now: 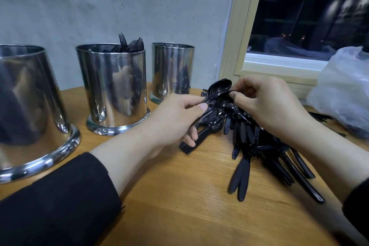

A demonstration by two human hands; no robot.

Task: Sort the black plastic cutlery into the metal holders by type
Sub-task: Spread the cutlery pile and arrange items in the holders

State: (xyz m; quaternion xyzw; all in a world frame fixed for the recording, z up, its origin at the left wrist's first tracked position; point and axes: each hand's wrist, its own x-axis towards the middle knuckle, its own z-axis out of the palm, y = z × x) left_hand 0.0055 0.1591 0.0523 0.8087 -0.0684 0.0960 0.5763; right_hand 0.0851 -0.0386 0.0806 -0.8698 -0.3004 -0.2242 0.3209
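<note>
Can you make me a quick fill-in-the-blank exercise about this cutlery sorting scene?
1. The number of metal holders standing on the wooden table is ____.
2. Fork tines stick out of the ____ holder.
3. The left hand grips a bundle of black ____.
4. The plastic bag lies below the ____.

Missing words: three; middle; spoons; window

One head-worn view looks forward and down from close above the left hand (pixel 175 120) and right hand (pixel 273 106), the table (pixel 179 195) beneath them.
</note>
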